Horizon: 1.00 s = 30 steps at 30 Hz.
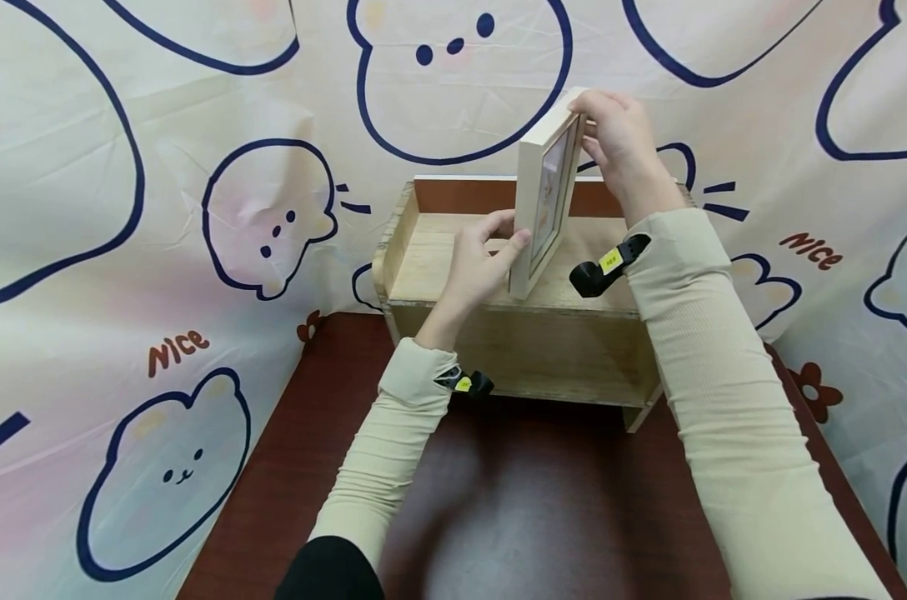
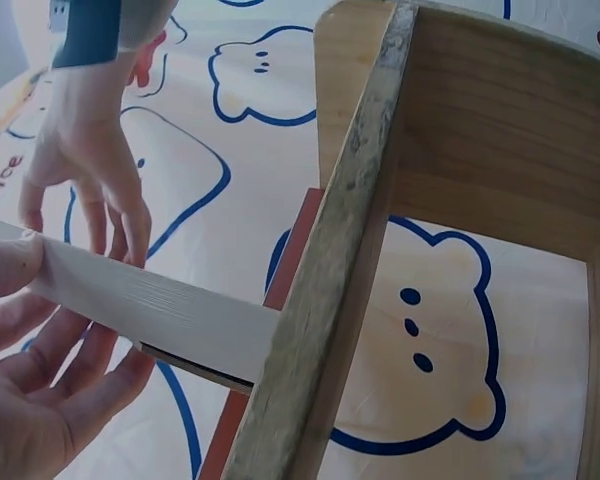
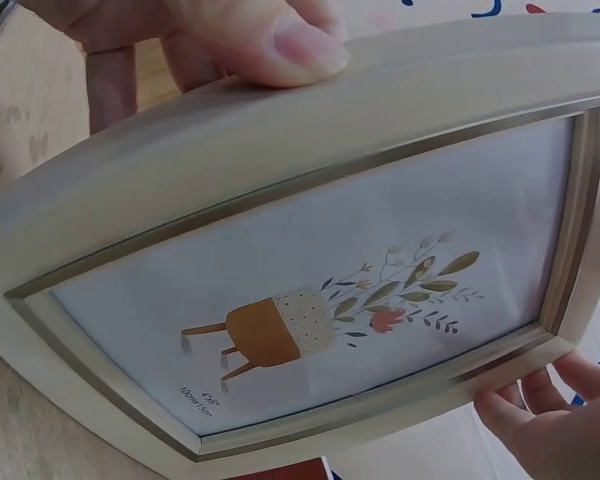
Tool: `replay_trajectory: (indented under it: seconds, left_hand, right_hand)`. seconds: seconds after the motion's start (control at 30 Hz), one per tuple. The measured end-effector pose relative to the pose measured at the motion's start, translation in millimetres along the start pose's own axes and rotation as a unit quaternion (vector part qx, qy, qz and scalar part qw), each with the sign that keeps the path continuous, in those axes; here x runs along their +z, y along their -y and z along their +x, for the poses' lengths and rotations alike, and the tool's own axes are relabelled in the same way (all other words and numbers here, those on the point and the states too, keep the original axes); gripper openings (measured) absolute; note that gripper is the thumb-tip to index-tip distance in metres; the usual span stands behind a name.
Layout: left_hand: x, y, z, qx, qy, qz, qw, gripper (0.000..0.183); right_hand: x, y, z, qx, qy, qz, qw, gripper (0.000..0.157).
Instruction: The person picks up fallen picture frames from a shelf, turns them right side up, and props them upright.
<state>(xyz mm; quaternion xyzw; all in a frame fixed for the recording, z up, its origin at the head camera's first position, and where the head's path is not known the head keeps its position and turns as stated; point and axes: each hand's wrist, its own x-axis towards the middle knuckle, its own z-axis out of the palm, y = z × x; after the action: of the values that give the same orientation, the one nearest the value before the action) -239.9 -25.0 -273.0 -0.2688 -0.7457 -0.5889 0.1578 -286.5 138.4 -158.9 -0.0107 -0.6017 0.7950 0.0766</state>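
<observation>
A pale picture frame (image 1: 527, 208) stands upright over the shelf unit's top board, its picture side turned right. In the right wrist view, its print (image 3: 290, 330) shows a potted plant with flowers. My left hand (image 1: 483, 254) pinches the near edge low down, and its thumb (image 3: 310, 50) lies on the border. My right hand (image 1: 622, 146) grips the far upper corner; its fingers (image 3: 510, 410) curl over the edge in the right wrist view. In the left wrist view, the frame's narrow side (image 2: 150, 300) runs between both hands. Whether its bottom touches the board is unclear.
The wooden shelf unit (image 1: 573, 346) has a top board with a low left side wall (image 1: 395, 237) and a reddish-brown back strip (image 1: 461, 196). It stands at the back of a dark brown table (image 1: 528, 500). A cartoon-printed cloth (image 1: 176, 250) hangs behind and beside it.
</observation>
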Motion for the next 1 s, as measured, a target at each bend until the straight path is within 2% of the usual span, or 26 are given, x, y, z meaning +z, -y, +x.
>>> replay_trajectory:
  seconds: [0.2,0.5,0.7,0.83,1.0]
  left_hand:
    - [8.6,-5.6,-4.5,-0.015,-0.014,-0.003,0.9998,0.029]
    - [23.0,-11.5,-7.5,-0.012,-0.043,0.017,0.9989,0.029]
    - [29.4,-13.6,-8.3,0.004,-0.057,0.031,0.9979,0.027]
    - [30.7,-13.9,-7.7,0.013,-0.062,0.047,0.9969,0.026]
    - [31.3,-14.5,-7.2,0.01,-0.061,0.059,0.9963,0.025]
  right_hand:
    - [-1.2,-1,3,0.003,0.011,0.036,0.999,0.004]
    - [-4.6,-1,10,0.024,0.004,0.071,0.997,0.009]
    - [-7.1,0,11,0.032,0.001,0.071,0.997,0.007]
    - [-8.9,4,6,0.042,-0.005,0.051,0.998,0.005]
    - [-10.9,7,-3,0.057,-0.01,0.018,0.998,0.018]
